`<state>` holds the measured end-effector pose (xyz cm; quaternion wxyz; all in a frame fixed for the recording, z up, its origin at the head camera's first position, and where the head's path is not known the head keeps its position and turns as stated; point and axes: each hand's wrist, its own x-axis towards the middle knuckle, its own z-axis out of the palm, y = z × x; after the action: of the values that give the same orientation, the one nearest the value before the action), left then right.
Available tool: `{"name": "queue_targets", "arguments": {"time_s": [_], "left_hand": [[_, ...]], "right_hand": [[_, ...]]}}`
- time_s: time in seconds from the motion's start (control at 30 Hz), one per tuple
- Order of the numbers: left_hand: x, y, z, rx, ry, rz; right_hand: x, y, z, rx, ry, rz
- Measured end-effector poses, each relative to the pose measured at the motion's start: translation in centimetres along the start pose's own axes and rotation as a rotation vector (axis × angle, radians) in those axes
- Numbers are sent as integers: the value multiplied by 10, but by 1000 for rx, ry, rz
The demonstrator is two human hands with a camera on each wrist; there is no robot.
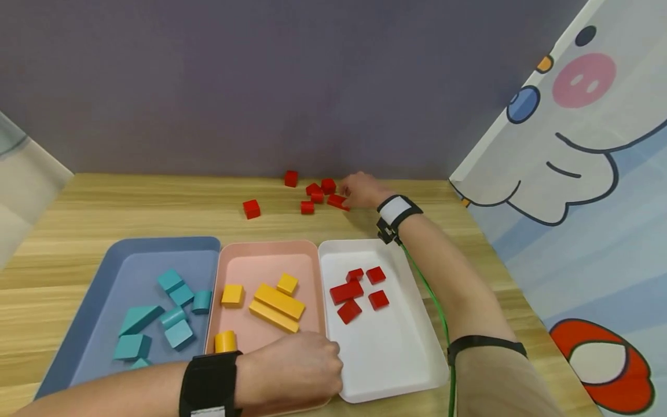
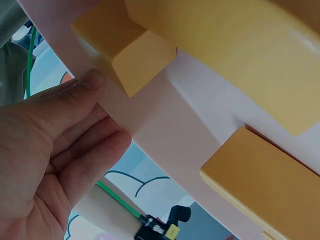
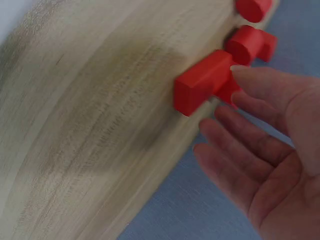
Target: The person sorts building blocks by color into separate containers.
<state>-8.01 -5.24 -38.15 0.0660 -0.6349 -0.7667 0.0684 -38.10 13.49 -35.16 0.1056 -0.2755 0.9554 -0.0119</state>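
Note:
My left hand is over the near right part of the pink tray. In the left wrist view its thumb lies over the rim and the other fingers sit at the outer side, so it pinches the tray edge beside a yellow block. Out at the back of the table is my right hand, its fingers spread around the far side of a red rectangular block. The thumb tip overlaps that block's end in the right wrist view. Red cylinders lie just beyond it.
A white tray holds several red blocks, and a blue tray holds teal blocks. More loose red blocks, including a cube, lie before the grey back wall. A green cable runs along my right forearm.

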Motion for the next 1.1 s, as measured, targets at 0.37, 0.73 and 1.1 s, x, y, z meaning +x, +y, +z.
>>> {"name": "queue_targets", "arguments": {"time_s": [0.37, 0.73, 1.1], "left_hand": [[1, 1, -1, -34, 2, -17], [0, 0, 0, -39, -7, -20], [1, 2, -2, -64, -29, -27]], "right_hand": [[15, -15, 18, -203, 4, 26], [15, -14, 24, -204, 18, 4], [-42, -29, -5, -154, 74, -146]]}}
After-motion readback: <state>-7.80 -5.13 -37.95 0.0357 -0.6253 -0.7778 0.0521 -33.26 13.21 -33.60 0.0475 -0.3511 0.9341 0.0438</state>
